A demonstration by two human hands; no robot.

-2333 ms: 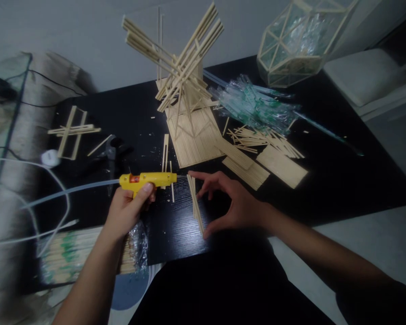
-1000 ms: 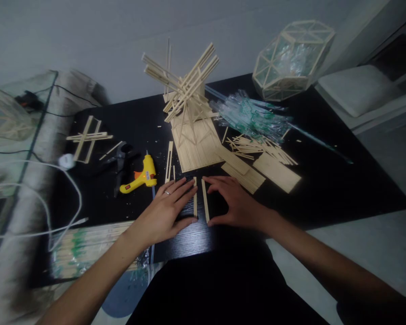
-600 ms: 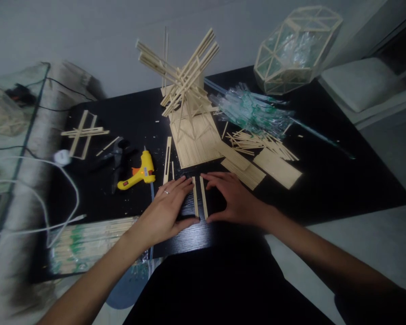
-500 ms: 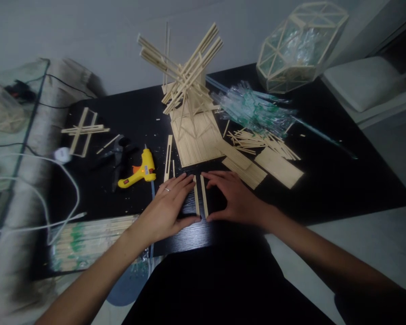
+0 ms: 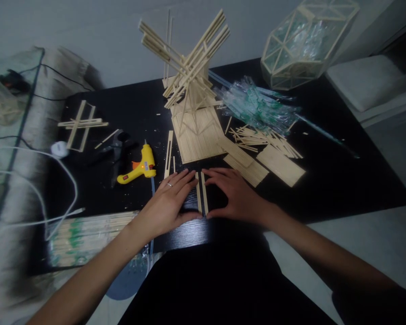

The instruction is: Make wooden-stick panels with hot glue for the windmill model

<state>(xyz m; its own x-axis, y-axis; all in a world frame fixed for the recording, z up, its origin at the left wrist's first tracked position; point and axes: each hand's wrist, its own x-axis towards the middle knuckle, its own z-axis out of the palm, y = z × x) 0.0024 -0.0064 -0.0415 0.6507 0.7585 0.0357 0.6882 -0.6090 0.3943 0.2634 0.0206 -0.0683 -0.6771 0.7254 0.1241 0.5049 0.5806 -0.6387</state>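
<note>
Near the front edge of a black desk, the left hand holds the left strip of pale wood by its ends, between thumb and fingers. The right hand grasps the right strip likewise, just beside it, nearly parallel. Both look light, stiff and snappable (the ends seem the safest hold).

The left strip and right strip (thin, pale wood) lie nearly parallel on the table, just apart.

Two hands, one glue gun
</note>
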